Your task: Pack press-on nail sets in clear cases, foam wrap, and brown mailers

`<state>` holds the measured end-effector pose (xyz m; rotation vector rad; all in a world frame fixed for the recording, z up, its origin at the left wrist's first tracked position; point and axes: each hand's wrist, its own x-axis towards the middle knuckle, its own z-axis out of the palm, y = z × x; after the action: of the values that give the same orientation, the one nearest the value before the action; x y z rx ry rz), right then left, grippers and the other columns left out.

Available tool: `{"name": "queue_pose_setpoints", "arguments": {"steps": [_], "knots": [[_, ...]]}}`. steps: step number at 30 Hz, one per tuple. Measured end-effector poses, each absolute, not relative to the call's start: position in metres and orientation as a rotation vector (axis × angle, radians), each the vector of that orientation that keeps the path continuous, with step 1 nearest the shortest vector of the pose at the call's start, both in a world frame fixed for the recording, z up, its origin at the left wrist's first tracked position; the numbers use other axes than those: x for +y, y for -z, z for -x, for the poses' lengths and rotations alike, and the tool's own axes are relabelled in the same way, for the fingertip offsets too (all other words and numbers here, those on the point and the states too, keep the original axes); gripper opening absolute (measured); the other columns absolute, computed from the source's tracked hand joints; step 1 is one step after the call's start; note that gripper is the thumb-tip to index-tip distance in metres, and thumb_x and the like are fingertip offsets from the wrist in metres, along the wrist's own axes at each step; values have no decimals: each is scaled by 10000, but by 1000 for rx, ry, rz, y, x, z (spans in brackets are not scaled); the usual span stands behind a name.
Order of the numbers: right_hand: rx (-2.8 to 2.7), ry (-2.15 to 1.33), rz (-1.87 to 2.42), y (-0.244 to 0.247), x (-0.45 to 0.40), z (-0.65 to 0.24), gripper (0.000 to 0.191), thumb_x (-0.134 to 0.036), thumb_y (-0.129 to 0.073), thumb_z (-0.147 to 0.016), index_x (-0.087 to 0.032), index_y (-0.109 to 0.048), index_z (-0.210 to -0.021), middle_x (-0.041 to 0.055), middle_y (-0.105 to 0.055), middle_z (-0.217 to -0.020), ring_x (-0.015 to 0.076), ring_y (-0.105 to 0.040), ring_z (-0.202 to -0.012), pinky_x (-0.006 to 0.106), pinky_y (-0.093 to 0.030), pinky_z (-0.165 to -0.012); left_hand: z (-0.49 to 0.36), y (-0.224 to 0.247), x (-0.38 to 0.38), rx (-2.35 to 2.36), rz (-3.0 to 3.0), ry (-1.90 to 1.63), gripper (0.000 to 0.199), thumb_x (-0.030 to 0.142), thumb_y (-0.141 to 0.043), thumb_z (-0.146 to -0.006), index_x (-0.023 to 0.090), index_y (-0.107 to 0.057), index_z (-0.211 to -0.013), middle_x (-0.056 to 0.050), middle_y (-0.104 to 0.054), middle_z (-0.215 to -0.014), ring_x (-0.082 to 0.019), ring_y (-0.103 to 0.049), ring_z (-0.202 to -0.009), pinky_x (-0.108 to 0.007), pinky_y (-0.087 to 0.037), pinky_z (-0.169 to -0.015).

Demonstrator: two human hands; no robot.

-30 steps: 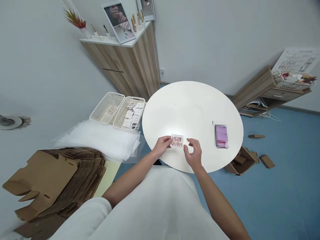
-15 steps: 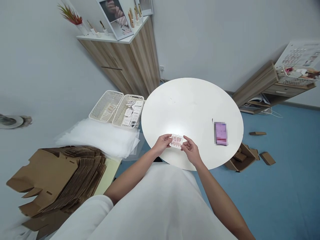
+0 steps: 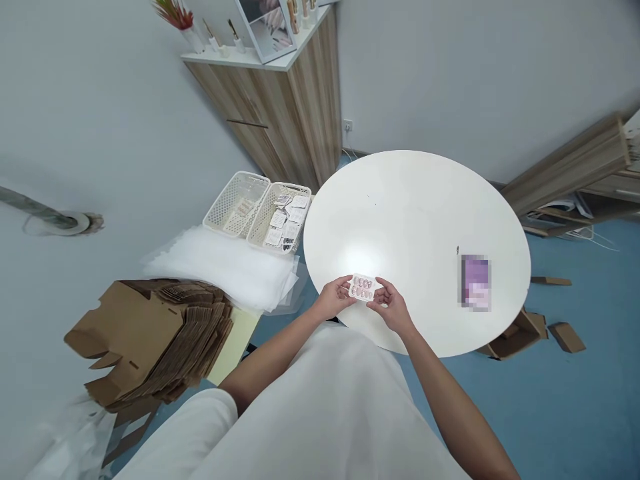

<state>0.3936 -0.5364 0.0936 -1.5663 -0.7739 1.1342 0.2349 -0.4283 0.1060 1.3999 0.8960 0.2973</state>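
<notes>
Holding a small pack of pinkish nail tips (image 3: 363, 287) over the near side of the white worktop (image 3: 410, 223), gripping the pack's opposite edges in the fingers of the left hand (image 3: 334, 297) and right hand (image 3: 393, 307).

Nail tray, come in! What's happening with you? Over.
Left hand and right hand holding nail tray at opposite sides. Tray over white table, near side. Purple item lies apart, to the right.
</notes>
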Motion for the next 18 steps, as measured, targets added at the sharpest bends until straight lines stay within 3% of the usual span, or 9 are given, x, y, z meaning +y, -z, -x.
{"name": "queue_pose_setpoints", "arguments": {"steps": [9,18], "knots": [[-856,-1104,1772,-69,-453,-341,643,-308,-624,-634,-234,-405,-1234,-29,-502,-741,111,-460,-604,297,-441,-646,-194,-72,-367,1094,-1717,-297,595,195,-598,-677,224,-423,-1245,-57,-469,-1004,-141,-524,-832,-271,-484,-693],[-848,-1118,1965,-39,-409,-318,632,-248,-585,-654,-219,-388,-1254,-12,-509,-791,110,-471,-609,293,-452,-659,-177,-41,-326,1065,-1868,-59,624,245,-523,-731,166,-306,-1311,-98,-443,-1059,-226,-455,-1030,-352,-393,-880]]}}
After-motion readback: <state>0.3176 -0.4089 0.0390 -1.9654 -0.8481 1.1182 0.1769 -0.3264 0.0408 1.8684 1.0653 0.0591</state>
